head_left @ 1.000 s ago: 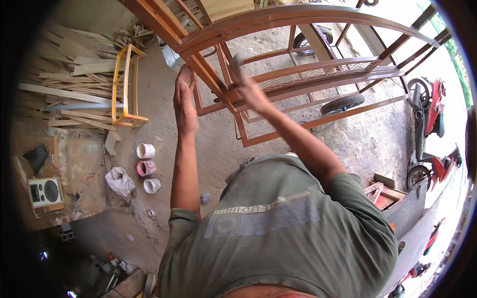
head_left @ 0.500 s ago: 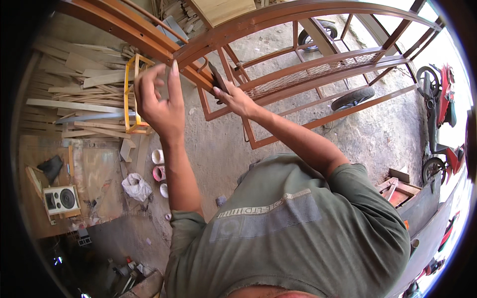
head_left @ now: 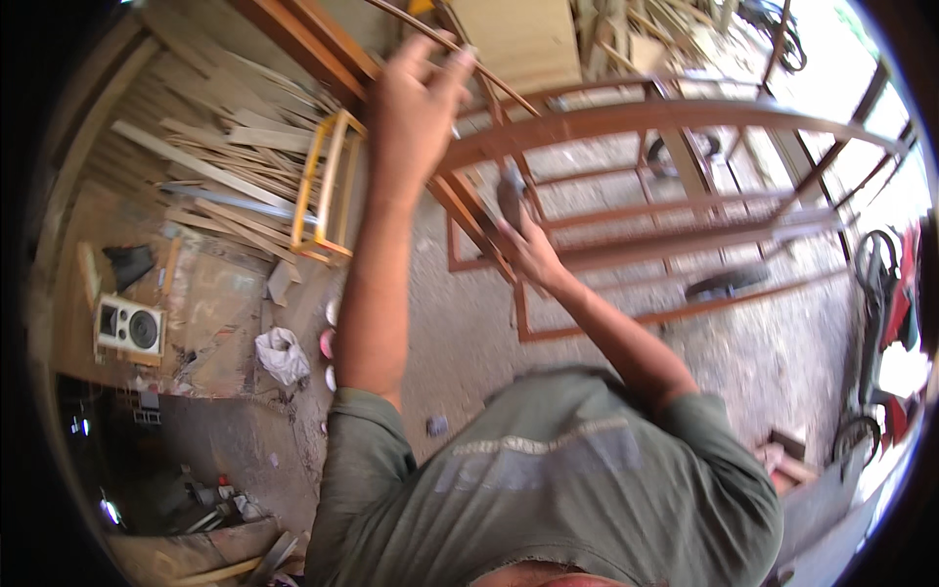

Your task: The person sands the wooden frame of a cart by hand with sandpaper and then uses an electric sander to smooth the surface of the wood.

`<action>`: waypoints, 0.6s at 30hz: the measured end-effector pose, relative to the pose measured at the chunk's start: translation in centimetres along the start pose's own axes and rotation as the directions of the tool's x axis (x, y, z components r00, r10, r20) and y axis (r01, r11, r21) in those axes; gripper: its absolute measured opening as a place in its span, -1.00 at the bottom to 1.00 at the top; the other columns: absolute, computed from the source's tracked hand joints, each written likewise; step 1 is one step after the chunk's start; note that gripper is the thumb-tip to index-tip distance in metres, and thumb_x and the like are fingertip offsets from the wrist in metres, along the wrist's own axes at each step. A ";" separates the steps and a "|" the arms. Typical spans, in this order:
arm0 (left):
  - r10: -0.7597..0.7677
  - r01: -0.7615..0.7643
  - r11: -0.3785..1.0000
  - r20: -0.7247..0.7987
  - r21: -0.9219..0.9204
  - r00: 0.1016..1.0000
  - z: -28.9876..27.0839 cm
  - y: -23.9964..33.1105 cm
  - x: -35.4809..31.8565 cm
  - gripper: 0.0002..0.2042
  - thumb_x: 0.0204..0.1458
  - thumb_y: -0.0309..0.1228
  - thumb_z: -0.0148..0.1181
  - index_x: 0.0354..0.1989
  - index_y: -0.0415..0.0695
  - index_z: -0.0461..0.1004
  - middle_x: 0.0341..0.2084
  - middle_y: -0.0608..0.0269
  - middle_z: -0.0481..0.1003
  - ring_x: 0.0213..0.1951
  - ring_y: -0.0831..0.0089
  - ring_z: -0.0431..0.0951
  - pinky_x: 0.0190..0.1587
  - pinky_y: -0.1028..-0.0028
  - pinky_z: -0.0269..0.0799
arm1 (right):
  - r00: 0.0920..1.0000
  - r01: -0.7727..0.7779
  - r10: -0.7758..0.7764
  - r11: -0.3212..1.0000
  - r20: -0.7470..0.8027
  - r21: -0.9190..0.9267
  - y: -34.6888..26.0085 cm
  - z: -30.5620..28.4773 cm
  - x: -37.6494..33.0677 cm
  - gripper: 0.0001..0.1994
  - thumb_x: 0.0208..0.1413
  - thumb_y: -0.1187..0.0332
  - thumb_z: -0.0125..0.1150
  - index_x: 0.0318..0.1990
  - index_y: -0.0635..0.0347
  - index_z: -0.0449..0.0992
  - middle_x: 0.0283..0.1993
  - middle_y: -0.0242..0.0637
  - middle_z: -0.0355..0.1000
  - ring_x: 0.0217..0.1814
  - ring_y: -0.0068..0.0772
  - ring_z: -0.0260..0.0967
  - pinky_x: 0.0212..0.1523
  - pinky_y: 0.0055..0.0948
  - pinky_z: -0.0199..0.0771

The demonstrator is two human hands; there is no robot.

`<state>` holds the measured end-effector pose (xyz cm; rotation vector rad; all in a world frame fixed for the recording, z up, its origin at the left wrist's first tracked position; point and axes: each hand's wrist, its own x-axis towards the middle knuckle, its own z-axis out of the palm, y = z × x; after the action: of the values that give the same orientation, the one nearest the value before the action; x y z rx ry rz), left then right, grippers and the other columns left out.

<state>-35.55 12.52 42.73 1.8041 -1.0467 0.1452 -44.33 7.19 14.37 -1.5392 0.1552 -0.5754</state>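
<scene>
A large reddish-brown metal frame [head_left: 675, 115] with a curved top rail spreads across the upper right. Over its near left corner my left hand [head_left: 419, 108] is raised, fingers apart, close to a thin brown rod [head_left: 499, 83]. Whether the fingertips touch the rod I cannot tell. My right hand [head_left: 536, 252] is closed around a dark, flat, elongated tool [head_left: 512, 199], whose exact kind is blurred. That tool stands beside the brown beam [head_left: 474, 220], just below the curved rail.
Wood offcuts [head_left: 254, 147] lie piled at the left beside a yellow frame [head_left: 318, 186]. A speaker box [head_left: 130, 325], a white sack [head_left: 282, 356] and several small tubs are lower left. Behind the brown frame lies a wheel [head_left: 729, 281]; a red motorcycle [head_left: 895, 323] stands far right.
The view has swung, so the scene sits lower and further right. My left hand has risen along the frame toward the rod. My right hand keeps hold of the dark tool.
</scene>
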 end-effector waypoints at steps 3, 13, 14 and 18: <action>-0.044 0.067 0.944 0.079 -0.324 0.996 1.7 1.8 1.4 -0.73 0.28 -0.26 0.26 -0.04 -0.23 0.60 -0.53 0.28 0.57 -0.64 0.72 0.37 -0.59 0.64 0.23 | 0.996 0.005 0.000 0.998 -0.088 0.066 1.2 -1.1 0.7 -0.44 0.48 0.17 -0.01 0.46 0.33 0.13 0.42 -0.11 0.25 0.47 -0.31 0.12 0.48 -0.36 0.02; 0.095 -0.058 0.725 0.016 -0.686 0.995 3.7 7.0 3.4 -0.76 0.32 -0.28 0.19 -0.23 -0.23 0.60 -0.48 0.21 0.63 -0.54 0.60 0.52 -0.51 0.64 0.26 | 0.998 0.004 0.003 0.993 -0.064 0.121 4.6 -1.6 1.9 -0.44 0.48 0.18 -0.01 0.47 0.32 0.13 0.39 -0.21 0.30 0.47 -0.37 0.12 0.48 -0.40 0.03; 0.099 -0.049 0.691 0.027 -0.721 0.995 3.5 7.4 3.4 -0.75 0.31 -0.26 0.21 -0.24 -0.23 0.60 -0.49 0.20 0.63 -0.54 0.57 0.51 -0.50 0.61 0.26 | 0.997 -0.059 0.070 0.972 -0.041 0.227 5.5 -1.7 2.2 -0.46 0.48 0.21 -0.02 0.48 0.30 0.14 0.41 -0.19 0.28 0.49 -0.40 0.10 0.49 -0.41 0.01; 0.114 -0.042 0.631 0.040 -0.775 0.993 1.7 7.0 -0.1 -0.75 0.31 -0.25 0.17 -0.32 -0.18 0.56 -0.55 0.28 0.54 -0.54 0.55 0.47 -0.49 0.58 0.25 | 0.991 -0.121 0.126 0.988 -0.048 0.095 4.2 -2.7 1.1 -0.49 0.47 0.21 0.02 0.42 0.32 0.22 0.29 -0.25 0.38 0.27 -0.41 0.29 0.32 -0.41 0.28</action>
<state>-41.14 10.41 46.75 0.9671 -1.0267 -0.3082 -43.54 4.01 10.50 -1.4149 0.2604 -0.5191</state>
